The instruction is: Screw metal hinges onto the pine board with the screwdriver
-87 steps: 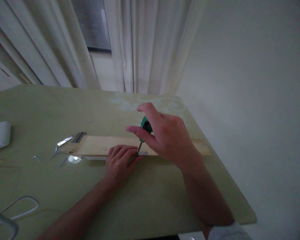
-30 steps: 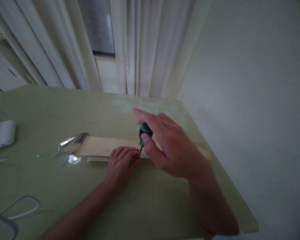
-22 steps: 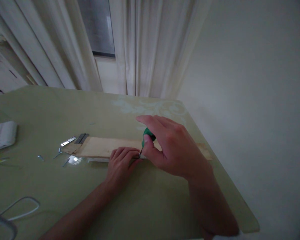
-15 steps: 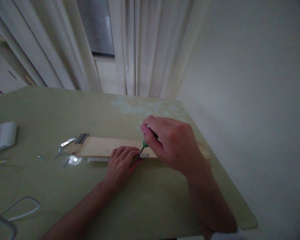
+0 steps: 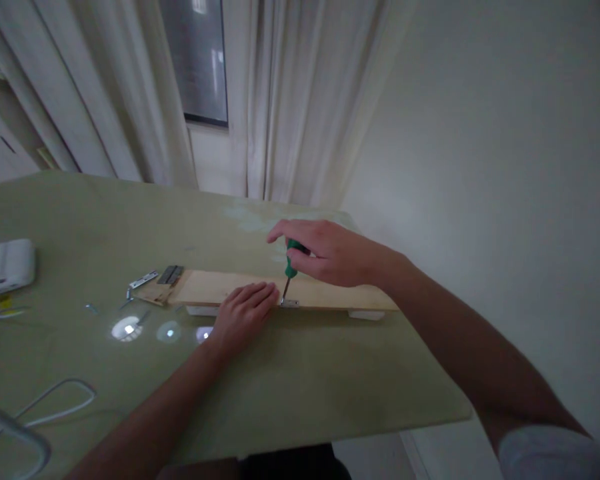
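A pale wooden board (image 5: 210,288) lies across a green table (image 5: 290,387). My right hand (image 5: 330,253) is closed around a green-handled screwdriver (image 5: 291,265), held nearly upright with its tip on a small metal plate (image 5: 289,303) at the board's near edge. Just left of that plate my left hand (image 5: 243,313) rests on the board's near edge, fingers together and pressing down; nothing shows in it.
Loose metal plates (image 5: 144,280), a dark hinge (image 5: 170,274) and small screws (image 5: 90,308) lie by the board's left end. A white box (image 5: 5,265) sits at far left, a white cable (image 5: 55,403) near the front left. Curtains and a wall stand behind.
My right hand has turned on the screwdriver handle, its fingers regripping, and the arm now reaches in flatter from the right. The view has shifted slightly. My left hand has stayed on the board.
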Demonstrator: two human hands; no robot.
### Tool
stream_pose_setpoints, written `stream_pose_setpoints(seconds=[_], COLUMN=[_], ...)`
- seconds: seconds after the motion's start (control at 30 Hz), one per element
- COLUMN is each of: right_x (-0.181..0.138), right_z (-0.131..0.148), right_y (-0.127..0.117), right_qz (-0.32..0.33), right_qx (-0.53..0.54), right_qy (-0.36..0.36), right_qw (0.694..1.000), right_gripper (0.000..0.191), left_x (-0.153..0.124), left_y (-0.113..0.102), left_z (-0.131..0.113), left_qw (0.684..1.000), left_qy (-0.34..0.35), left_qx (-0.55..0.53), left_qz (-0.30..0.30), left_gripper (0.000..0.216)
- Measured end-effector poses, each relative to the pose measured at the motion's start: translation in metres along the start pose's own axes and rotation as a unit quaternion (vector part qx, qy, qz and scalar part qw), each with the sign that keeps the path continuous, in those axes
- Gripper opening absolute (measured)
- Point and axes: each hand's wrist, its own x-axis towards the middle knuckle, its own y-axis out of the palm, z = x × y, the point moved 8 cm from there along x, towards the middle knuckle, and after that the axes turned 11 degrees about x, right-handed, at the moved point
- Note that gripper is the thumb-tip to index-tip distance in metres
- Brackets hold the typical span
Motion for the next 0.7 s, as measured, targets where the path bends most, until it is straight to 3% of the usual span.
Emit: stream_pose_setpoints(seconds=[0.1, 0.17, 0.33, 0.43, 0.53, 0.6, 0.7], right_x=[0.007, 0.011, 0.016, 0.013, 0.012, 0.011, 0.011], right_z=[-0.010, -0.011, 0.007, 0.003, -0.007, -0.013, -0.012], right_y=[-0.005, -0.007, -0.002, -0.001, -0.002, -0.005, -0.007], right_qz=[0.009, 0.021, 0.116, 0.159, 0.121, 0.072, 0.066], right_qx=[-0.120, -0.187, -0.088, -0.036, -0.060, -0.135, -0.216], right_qy=[0.110, 0.147, 0.029, 0.035, 0.104, 0.152, 0.150], right_qw=[0.987, 0.971, 0.989, 0.986, 0.985, 0.976, 0.963], right_gripper=[0.055, 0.064, 0.029, 0.036, 0.042, 0.055, 0.051], left_x=[0.000, 0.001, 0.001, 0.001, 0.002, 0.002, 0.002], left_y=[0.000, 0.000, 0.001, 0.001, 0.000, 0.000, 0.001], left_z=[0.000, 0.000, 0.000, -0.001, -0.003, -0.005, -0.006], left_qw=[1.000, 1.000, 1.000, 1.000, 1.000, 0.999, 0.999], left_qy=[0.005, 0.003, -0.009, -0.009, -0.002, 0.005, 0.013], left_qx=[0.009, 0.012, 0.002, 0.005, 0.016, 0.028, 0.045], left_qz=[-0.012, -0.013, -0.009, -0.016, -0.021, -0.021, -0.026], left_gripper=[0.031, 0.030, 0.030, 0.029, 0.029, 0.029, 0.028])
